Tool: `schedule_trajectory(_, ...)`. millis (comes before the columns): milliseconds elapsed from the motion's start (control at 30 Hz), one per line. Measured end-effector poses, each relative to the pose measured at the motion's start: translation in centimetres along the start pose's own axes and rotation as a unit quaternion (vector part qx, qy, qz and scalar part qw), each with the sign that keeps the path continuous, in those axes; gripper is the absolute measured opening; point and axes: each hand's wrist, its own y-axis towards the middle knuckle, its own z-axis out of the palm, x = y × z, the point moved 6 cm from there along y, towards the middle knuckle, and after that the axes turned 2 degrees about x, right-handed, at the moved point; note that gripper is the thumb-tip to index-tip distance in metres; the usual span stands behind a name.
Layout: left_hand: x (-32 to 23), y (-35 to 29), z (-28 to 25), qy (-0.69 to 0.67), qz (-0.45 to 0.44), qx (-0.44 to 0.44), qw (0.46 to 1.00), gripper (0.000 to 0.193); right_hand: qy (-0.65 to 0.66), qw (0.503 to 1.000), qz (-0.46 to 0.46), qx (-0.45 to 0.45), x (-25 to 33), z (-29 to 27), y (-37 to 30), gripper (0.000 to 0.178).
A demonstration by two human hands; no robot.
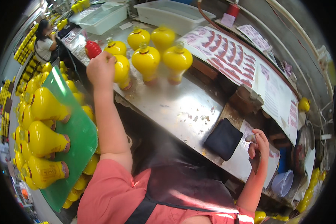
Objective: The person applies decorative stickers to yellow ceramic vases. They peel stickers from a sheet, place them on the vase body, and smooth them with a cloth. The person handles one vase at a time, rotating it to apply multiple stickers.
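My left hand [100,70] reaches across the metal worktable, its fingers closed at the top of a glossy yellow bottle [122,70]. The hand hides that bottle's neck. Several more yellow bottles [146,61] with clear tops stand upright close by, and a red ribbed object [93,49] is just beyond the hand. At the right, my right hand [258,145] hovers over the table's near end, fingers loosely curled and apart. One fingertip has a pale covering. I make out nothing held there. Next to it lies a folded black cloth [224,139].
Printed sheets [227,56] cover a raised board along the back. White plastic tubs [171,14] stand at the far end. On my left, yellow bottles lie on a green sheet [69,136]. A purple-white basin [282,183] is at lower right. Another person [44,43] sits far left.
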Motion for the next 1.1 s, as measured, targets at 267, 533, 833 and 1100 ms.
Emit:
schedule_trajectory(267, 3.7, 1.8, 1.6, 0.006, 0.040, 0.108, 0.993, 0.030, -0.059, 0.990, 0.027, -0.128, 0.7, -2.6, -5.0, 0.023)
schedule_trajectory(533, 4.2, 3.1, 5.4, 0.104, 0.037, 0.067, 0.992, 0.051, 0.026, 0.981, -0.048, -0.186, 2.6, -7.2, -13.2, 0.024)
schedule_trajectory(833, -18.6, -5.2, -0.8, -0.091, 0.181, -0.045, 0.978, 0.047, -0.222, 0.846, -0.145, -0.463, 8.8, -17.5, -31.0, 0.031)
schedule_trajectory(1100, -38.1, -13.6, -1.1, -0.377, 0.360, 0.183, 0.834, 0.032, -0.522, 0.426, 0.088, -0.734, 19.1, -37.2, -55.8, 0.057)
